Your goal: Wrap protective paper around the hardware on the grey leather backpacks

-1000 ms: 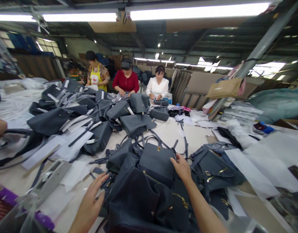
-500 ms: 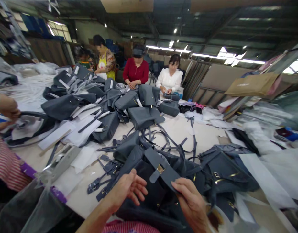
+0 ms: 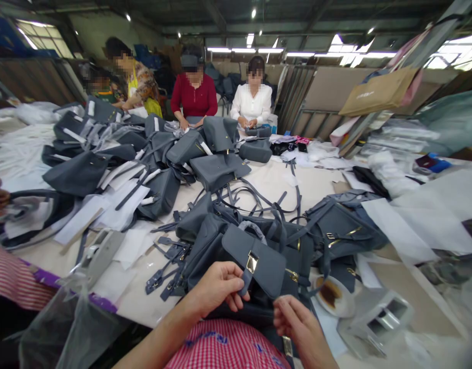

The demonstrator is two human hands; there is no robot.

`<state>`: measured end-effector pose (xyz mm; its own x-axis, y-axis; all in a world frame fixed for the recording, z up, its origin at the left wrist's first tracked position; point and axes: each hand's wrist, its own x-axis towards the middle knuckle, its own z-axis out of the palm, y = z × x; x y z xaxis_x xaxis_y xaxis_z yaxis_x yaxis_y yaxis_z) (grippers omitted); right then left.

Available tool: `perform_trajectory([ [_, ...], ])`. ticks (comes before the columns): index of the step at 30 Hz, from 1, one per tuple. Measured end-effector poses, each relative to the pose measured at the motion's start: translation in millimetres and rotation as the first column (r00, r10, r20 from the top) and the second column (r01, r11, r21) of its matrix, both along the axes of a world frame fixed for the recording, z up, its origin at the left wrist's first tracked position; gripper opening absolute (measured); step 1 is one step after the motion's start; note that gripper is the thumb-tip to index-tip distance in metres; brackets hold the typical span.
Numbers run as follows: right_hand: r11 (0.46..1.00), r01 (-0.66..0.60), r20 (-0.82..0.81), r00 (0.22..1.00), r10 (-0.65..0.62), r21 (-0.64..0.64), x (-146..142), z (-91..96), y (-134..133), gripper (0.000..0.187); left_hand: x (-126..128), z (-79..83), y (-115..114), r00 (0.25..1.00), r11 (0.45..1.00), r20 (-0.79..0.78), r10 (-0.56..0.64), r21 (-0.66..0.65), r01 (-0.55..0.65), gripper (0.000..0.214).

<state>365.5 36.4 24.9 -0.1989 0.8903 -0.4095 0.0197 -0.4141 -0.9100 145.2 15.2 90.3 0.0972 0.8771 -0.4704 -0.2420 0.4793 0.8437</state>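
Observation:
A dark grey-blue leather backpack [image 3: 205, 246] lies in front of me, its flap [image 3: 236, 243] folded over the front. A gold clasp [image 3: 252, 262] sits on the flap, with a short strap tab [image 3: 246, 283] hanging below it. The fingers of my left hand [image 3: 222, 287] are closed on that tab. Just below the flap's right corner is my right hand [image 3: 295, 320], fingers curled together and apart from the flap; whether they hold anything is hidden. A plastic-wrapped handle [image 3: 253, 229] arches behind the flap.
Further grey bags [image 3: 216, 171] are heaped across the table. Loose straps [image 3: 170, 261] lie left of my backpack, another bag [image 3: 343, 225] to its right. A dish of brown stuff [image 3: 349, 305] and a grey device [image 3: 377, 320] stand at right. Co-workers [image 3: 195, 95] stand across the table.
My right hand has let go of the flap's edge and drawn back. The flap has come down flatter over the bag. My left hand has closed on the strap tab. The view has turned right.

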Motion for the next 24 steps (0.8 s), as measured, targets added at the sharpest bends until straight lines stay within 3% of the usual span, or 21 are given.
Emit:
perform_trajectory([
  [2,0.948,-0.115,-0.269,0.963,0.032,-0.295,-9.7,8.1,-6.6,0.047,1.7,2.2,-4.4,1.0,1.0,0.007,-0.025,-0.01,0.025,0.024],
  [4,0.89,-0.238,-0.488,0.873,0.021,-0.389,-23.1,20.0,-7.6,0.053,2.9,2.7,-9.7,0.999,0.999,0.016,-0.047,-0.019,0.048,0.025],
  [6,0.871,-0.285,-0.613,0.789,-0.024,-0.401,-37.6,31.6,-4.1,0.054,3.4,1.1,-15.3,0.998,0.998,0.014,-0.063,-0.016,0.064,0.026],
  [9,0.892,-0.091,-0.603,0.767,-0.221,-0.443,-56.0,41.9,3.1,0.041,3.1,0.4,-23.2,0.995,0.997,-0.064,-0.083,-0.013,0.082,0.024],
  [11,0.897,0.047,-0.551,0.775,-0.311,-0.44,-64.0,43.1,5.6,0.04,2.3,6.2,-27.2,0.965,0.995,-0.247,-0.091,0.016,0.098,0.016],
  [12,0.903,0.085,-0.537,0.779,-0.323,-0.421,-66.7,42.5,5.8,0.043,1.9,11.1,-28.3,0.917,0.993,-0.392,-0.079,0.051,0.108,0.013],
  [14,0.916,0.119,-0.526,0.787,-0.323,-0.384,-69.6,39.7,4.7,0.051,1.5,22.9,-27.8,0.731,0.983,-0.682,-0.022,0.118,0.139,0.015],
  [17,0.925,0.129,-0.517,0.798,-0.31,-0.356,-70.0,32.8,1.5,0.052,4.4,35.2,-18.3,0.451,0.981,-0.892,0.037,0.119,0.155,0.025],
  [21,0.94,0.122,-0.52,0.807,-0.28,-0.318,-66.8,21.0,-1.7,0.047,14.1,30.7,4.2,0.24,0.982,-0.97,-0.032,0.014,0.187,0.051],
  [24,0.95,0.079,-0.542,0.806,-0.239,-0.302,-62.1,13.7,-2.3,0.046,18.1,22.9,17.2,0.203,0.973,-0.975,-0.086,-0.038,0.229,0.056],
])
